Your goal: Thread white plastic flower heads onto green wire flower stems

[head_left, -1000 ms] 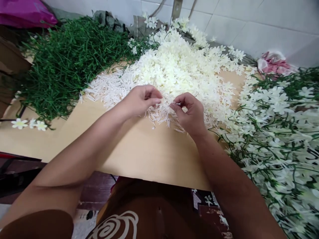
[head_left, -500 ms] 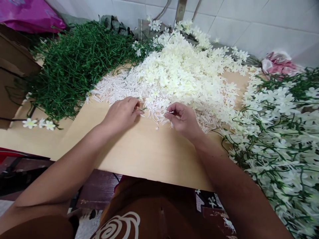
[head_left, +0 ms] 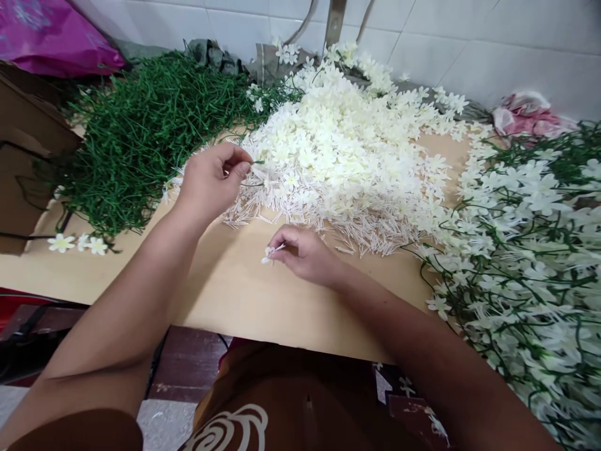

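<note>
My left hand [head_left: 213, 178] is pinched on a thin green stem [head_left: 257, 163], over the edge of the white stamen pieces [head_left: 244, 210]. Nearer to me, my right hand [head_left: 300, 250] pinches a small white flower piece [head_left: 268, 253] above the bare board [head_left: 235, 282]. The two hands are apart. Beyond them lies a heap of cream-white flower heads [head_left: 338, 138]. A pile of green stems [head_left: 154, 125] rises behind and to the left of my left hand.
White flowers on green stems [head_left: 530, 275] fill the right side. A cardboard box [head_left: 28, 175] and a pink bag [head_left: 56, 37] stand at the left. A few loose flowers [head_left: 61, 243] lie near the box. A tiled wall [head_left: 446, 37] closes the back.
My left hand has moved up and to the left with the stem. My right hand has come left and closer to me, away from the heap, with the small white piece in its fingers.
</note>
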The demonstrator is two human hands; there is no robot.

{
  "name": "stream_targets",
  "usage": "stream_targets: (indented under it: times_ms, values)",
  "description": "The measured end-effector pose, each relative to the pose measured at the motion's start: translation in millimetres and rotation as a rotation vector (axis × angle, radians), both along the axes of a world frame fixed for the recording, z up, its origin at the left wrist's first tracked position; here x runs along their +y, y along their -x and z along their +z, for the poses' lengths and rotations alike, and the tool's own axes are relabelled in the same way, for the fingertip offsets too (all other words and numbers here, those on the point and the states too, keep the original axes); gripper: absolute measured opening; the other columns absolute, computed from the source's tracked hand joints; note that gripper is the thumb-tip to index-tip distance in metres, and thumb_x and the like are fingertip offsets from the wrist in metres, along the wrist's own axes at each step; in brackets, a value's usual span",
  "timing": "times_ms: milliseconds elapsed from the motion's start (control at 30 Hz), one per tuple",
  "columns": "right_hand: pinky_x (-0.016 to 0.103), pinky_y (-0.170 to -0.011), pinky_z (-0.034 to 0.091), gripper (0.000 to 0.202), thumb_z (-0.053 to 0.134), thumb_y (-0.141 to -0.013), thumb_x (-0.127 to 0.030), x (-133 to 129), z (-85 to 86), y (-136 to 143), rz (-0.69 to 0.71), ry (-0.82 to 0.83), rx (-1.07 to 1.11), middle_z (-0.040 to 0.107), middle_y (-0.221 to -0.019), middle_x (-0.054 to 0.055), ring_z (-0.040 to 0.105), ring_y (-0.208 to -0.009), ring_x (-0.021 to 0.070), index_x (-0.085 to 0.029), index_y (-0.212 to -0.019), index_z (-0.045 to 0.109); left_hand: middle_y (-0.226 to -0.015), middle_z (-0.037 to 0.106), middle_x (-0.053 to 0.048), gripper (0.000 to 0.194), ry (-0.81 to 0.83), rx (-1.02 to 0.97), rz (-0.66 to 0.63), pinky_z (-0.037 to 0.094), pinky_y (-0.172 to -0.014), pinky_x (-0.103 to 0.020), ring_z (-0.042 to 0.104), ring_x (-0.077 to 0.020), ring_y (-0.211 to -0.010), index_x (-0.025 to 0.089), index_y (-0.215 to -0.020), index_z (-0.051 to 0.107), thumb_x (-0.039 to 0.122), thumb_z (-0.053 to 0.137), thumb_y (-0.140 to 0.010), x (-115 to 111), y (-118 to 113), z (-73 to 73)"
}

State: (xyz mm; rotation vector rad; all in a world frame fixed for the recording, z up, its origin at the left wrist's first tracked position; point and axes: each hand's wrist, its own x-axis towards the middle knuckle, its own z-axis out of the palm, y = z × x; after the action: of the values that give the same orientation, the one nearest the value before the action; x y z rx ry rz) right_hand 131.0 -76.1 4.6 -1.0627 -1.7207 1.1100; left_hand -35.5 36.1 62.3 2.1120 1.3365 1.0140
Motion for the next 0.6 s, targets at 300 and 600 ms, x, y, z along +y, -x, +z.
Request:
stream_targets:
  times_ms: [300,600]
  values:
    - [0.024,-0.055,0.043,0.038,0.075,-0.067,-0.052,14,9.5,-38,-0.332,0.063,0.305,0.058,-0.064,-0.003,0.052,-0.056,0.0086,-0.019,-0.075,0.057,-0.06,0.05,0.001,0.014,0.513,-0.351,-0.155,0.028,-0.049,-0.025,0.036,-0.0084,-0.048,0.019,-0.072,0.054,0.032,0.06,-0.074,-25,-33,-0.6]
    - [0.028,-0.062,0.054,0.048,0.079,-0.057,-0.059,21,2.9,-41,-0.32,0.172,0.49,0.065,-0.064,-0.002,0.062,-0.059,0.0111,-0.02,-0.073,0.057,-0.049,0.048,0.005,0.028,0.837,-0.334,-0.279,0.029,-0.043,-0.02,0.038,-0.0061,-0.042,0.017,-0.066,0.056,0.039,0.072,-0.067,-45,-50,-9.8]
